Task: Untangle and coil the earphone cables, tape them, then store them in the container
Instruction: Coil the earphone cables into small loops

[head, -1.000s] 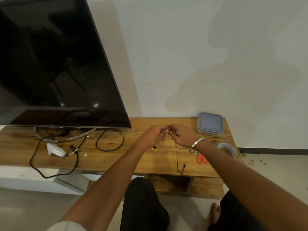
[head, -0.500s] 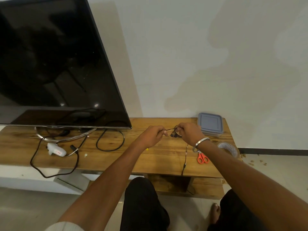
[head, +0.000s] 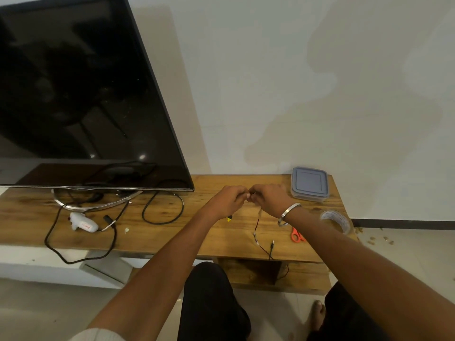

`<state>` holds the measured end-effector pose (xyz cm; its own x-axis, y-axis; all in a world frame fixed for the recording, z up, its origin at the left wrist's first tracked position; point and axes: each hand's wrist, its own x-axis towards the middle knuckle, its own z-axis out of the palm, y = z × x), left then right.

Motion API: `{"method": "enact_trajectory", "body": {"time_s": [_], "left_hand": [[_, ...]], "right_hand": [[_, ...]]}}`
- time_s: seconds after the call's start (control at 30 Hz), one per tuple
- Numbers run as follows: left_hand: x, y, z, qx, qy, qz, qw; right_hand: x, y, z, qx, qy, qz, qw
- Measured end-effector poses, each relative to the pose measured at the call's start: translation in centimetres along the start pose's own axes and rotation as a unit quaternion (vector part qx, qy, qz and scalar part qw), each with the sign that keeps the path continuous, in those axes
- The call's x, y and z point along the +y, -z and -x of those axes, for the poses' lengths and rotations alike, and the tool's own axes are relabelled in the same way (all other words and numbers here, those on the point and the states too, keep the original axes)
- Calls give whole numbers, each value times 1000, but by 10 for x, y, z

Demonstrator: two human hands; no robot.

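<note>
Head view, left hand [head: 227, 201] and right hand [head: 269, 199] pinching earphone cable [head: 257, 223], hanging downward, plug end toward viewer.

We note both forearms bare to the elbow. A pale, off-white sleeve [head: 98, 334] edge shows at the upper left arm, bottom of frame. A plain silver bangle [head: 288, 214] circles the right wrist; it is thin, smooth and unmarked. Dark trousers [head: 209, 303] cover both legs. One bare foot [head: 317, 313] shows between the knees.
</note>
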<state>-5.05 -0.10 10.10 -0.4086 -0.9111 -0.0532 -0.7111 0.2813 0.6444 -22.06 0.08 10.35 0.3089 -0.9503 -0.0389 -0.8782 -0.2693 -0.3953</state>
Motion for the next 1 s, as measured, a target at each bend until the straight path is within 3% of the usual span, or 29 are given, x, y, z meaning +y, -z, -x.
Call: {"method": "enact_trajectory", "body": {"time_s": [0.37,0.73,1.0], "left_hand": [[-7,4,9,1,17,2,1000],[5,1,7,-9,2,-4,1000],[-2,5,14,-28,48,24,998]], "right_hand": [[16,3,3,33,-65,-36,997],[-2,7,4,3,6,37,999],[7,9,6,49,-23,-39,998]]}}
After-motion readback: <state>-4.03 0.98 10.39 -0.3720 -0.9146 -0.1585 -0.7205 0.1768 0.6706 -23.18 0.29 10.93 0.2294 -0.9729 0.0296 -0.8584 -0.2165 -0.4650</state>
